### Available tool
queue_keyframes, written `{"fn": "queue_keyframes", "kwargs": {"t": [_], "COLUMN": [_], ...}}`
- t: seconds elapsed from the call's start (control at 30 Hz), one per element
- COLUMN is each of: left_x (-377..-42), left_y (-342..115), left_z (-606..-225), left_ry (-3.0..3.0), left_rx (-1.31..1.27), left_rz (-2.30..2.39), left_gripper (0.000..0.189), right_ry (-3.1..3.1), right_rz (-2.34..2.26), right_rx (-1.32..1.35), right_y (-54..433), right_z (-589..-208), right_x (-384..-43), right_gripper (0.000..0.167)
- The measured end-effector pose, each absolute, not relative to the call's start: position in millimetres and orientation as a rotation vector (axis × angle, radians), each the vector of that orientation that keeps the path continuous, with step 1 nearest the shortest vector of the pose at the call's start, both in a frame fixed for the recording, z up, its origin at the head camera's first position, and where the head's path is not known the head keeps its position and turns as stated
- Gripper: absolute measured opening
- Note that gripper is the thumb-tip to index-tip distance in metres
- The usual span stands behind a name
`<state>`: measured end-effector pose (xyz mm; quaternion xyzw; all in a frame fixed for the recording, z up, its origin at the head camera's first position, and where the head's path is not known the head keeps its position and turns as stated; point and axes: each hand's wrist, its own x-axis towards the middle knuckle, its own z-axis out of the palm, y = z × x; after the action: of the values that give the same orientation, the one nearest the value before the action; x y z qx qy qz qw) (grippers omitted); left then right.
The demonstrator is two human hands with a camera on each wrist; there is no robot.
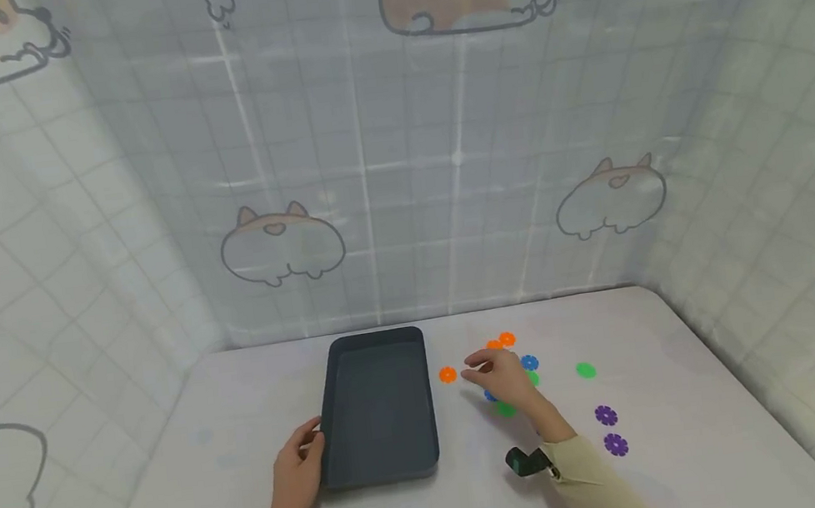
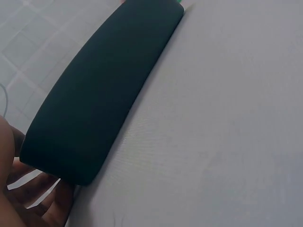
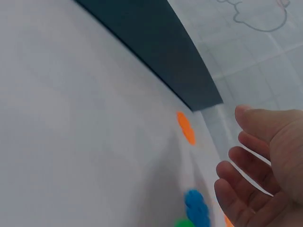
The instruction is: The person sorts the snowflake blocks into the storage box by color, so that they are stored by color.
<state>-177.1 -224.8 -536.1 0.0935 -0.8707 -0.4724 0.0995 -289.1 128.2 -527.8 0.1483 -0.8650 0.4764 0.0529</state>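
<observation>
A dark grey rectangular tray [image 1: 376, 408] lies on the white table, its inside bare. At its left side my left hand [image 1: 299, 467] holds the edge; in the left wrist view fingers [image 2: 59, 203] bend against the tray wall [image 2: 94, 94]. To the right of the tray, my right hand [image 1: 503, 377] hovers over the table with thumb and fingers apart and nothing between them. Just left of its fingertips lies an orange notched plastic disc [image 1: 447, 375], also in the right wrist view. Beneath and beyond that hand are orange [image 1: 508, 339], blue [image 1: 530, 362] and green discs [image 1: 507, 409], some partly hidden.
Farther right lie a green disc [image 1: 586, 370] and two purple discs [image 1: 606, 416]. A dark device [image 1: 528, 461] sits at the right wrist by the pale sleeve [image 1: 591, 476]. Curtain-like walls with cartoon dogs enclose the table [image 1: 695, 389] at the back and both sides.
</observation>
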Motion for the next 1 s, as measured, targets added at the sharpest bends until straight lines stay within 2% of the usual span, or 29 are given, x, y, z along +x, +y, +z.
{"fn": "queue_keyframes", "kwargs": {"t": [0.47,1.0], "left_x": [-186.0,-196.0], "left_y": [-218.1,-222.7], "left_z": [-538.6,-541.4], "left_ry": [-2.555,-2.642], "left_rx": [0.267,0.305], "left_rz": [-1.318,-1.242], "left_gripper": [0.038,0.042], "right_ry": [-2.697,-2.85], "right_rz": [1.572,1.346], "right_rx": [0.331,0.215], "right_y": [94.4,85.5], "right_z": [-534.4,-534.8], "right_x": [-295.2,-301.3], "right_gripper": [0.026,0.031]}}
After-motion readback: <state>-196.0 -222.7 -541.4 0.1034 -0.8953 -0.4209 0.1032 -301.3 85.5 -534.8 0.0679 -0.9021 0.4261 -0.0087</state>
